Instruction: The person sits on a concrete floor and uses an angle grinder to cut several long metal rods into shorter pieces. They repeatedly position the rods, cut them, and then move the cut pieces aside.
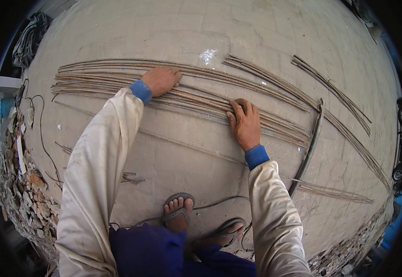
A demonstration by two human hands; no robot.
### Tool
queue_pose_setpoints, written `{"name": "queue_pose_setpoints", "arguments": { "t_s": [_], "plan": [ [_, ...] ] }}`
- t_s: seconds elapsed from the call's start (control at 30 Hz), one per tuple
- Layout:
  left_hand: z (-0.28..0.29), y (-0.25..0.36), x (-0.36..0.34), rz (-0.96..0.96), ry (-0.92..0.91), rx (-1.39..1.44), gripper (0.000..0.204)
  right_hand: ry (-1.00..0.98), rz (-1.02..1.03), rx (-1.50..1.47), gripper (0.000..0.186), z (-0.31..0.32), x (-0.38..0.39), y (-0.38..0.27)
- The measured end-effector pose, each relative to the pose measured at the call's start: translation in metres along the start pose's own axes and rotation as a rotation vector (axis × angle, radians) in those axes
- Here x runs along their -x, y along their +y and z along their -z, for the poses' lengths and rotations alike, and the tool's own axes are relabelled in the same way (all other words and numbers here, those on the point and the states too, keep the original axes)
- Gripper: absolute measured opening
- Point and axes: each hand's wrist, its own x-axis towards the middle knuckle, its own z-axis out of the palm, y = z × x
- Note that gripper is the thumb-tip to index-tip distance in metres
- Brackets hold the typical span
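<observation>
Long rusty rebar rods [191, 99] lie side by side on the dusty ground in front of me, stretching from left to right. My left hand [161, 80] is on them near the middle, fingers curled down and close together over the rods. Farther right, my right hand [245, 121] has its thumb and bent fingers around the upper edge of the same group. Its fingertips touch the bars; how many it grips is hidden. Just beyond lies another row of rebar [219, 75], slightly apart. A single thin rod [182, 144] lies nearer my feet.
More rebar bundles [275, 82] [332, 90] lie to the right. A dark bar [309, 151] crosses near the rods' right ends. Broken rubble [37, 203] lines the left edge. A black cable [221, 200] runs by my sandaled feet [178, 212]. Short rod pieces [131, 178] lie nearby.
</observation>
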Motion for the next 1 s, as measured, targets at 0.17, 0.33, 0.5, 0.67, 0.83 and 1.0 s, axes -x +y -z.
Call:
{"name": "queue_pose_setpoints", "arguments": {
  "t_s": [0.17, 0.33, 0.5, 0.67, 0.83, 1.0],
  "plan": [
    [-0.003, -0.006, -0.006, 0.02, 0.163, -0.009, 0.022, 0.008, -0.079, 0.038, 0.048, 0.0, 0.003, -0.018],
    [-0.001, -0.005, -0.025, 0.151, 0.26, -0.09, 0.02, -0.049, -0.116, 0.108, 0.043, 0.004, 0.007, -0.026],
    [-0.007, 0.005, -0.021, 0.262, 0.301, -0.029, 0.017, -0.018, -0.118, 0.087, 0.035, 0.001, 0.008, -0.025],
    [-0.006, 0.013, -0.02, 0.299, 0.359, 0.002, 0.019, -0.189, -0.226, 0.039, 0.029, 0.011, -0.016, -0.019],
    [-0.005, 0.014, -0.018, 0.326, 0.336, 0.023, 0.021, -0.234, -0.089, -0.051, 0.025, 0.017, -0.046, -0.001],
    [-0.011, 0.018, -0.012, 0.344, 0.373, 0.071, 0.021, -0.266, -0.167, -0.114, 0.023, 0.015, -0.058, 0.003]
  ]
}}
